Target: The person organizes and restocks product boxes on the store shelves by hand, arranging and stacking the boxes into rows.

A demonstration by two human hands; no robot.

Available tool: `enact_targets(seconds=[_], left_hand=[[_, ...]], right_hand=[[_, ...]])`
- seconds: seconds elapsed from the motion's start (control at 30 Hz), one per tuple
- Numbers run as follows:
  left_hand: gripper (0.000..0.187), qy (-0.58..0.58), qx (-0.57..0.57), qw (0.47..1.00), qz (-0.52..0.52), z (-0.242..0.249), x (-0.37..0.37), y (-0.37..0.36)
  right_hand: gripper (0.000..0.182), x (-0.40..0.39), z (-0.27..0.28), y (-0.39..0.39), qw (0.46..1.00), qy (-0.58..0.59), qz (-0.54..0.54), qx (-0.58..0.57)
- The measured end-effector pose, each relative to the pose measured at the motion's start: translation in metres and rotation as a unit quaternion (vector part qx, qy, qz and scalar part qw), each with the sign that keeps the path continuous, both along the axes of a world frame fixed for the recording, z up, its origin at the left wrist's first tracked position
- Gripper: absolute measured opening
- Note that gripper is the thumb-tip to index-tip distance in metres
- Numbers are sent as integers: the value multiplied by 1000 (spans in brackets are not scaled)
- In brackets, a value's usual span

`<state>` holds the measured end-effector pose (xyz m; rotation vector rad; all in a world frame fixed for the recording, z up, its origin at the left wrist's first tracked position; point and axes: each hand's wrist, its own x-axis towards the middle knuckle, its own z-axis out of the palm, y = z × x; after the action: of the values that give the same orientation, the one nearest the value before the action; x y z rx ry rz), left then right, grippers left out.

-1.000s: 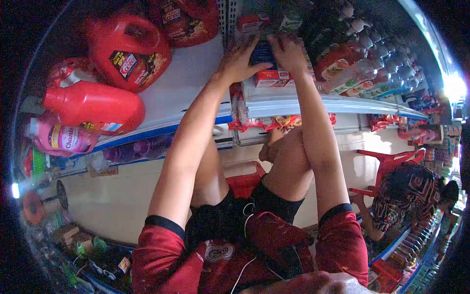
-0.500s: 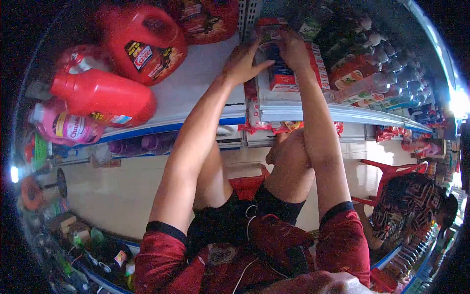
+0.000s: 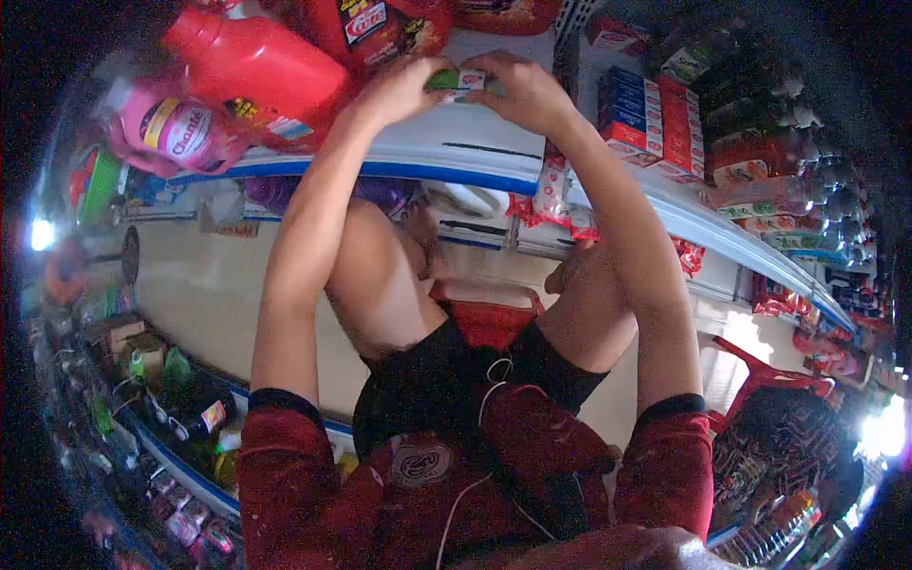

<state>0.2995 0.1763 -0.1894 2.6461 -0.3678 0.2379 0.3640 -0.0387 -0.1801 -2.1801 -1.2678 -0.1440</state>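
Both hands hold a small green and white box (image 3: 458,80) between them, above the white shelf at the top centre. My left hand (image 3: 407,87) has its fingers closed on the box's left end. My right hand (image 3: 524,93) grips its right end. Right of my right hand, blue and red boxes (image 3: 631,114) stand in a stack beside a row of red boxes (image 3: 678,123). Large red jugs (image 3: 275,71) lie and stand to the left of my left hand.
A pink bottle (image 3: 176,128) is at the shelf's left end. Clear bottles (image 3: 807,185) fill the right side. The blue-edged shelf (image 3: 456,173) crosses above my knees. A person in patterned clothing (image 3: 784,442) is at the lower right, near a red chair (image 3: 750,375).
My hands have moved left, away from the stacked boxes, and now hold a small green and white box. The view has turned to the right.
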Motion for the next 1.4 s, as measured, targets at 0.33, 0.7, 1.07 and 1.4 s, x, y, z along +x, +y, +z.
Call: enact_targets(seconds=[0.33,0.7,1.07,1.4], left_hand=[[45,205,23,978,-16,10,-21,4],[71,222,0,974,-48,0,-14,9],[62,258,106,959,-57,23,-9,-31],[51,251,121,961,6,28,-13,-41]], right_hand=[[43,-15,-17,10,992,43,95,-68],[64,-17,-3,-5,987,58,111,-101],[46,86,4,-148,958,-61,-266,-89],[45,104,-11,-173,924,-87,-290,-232]])
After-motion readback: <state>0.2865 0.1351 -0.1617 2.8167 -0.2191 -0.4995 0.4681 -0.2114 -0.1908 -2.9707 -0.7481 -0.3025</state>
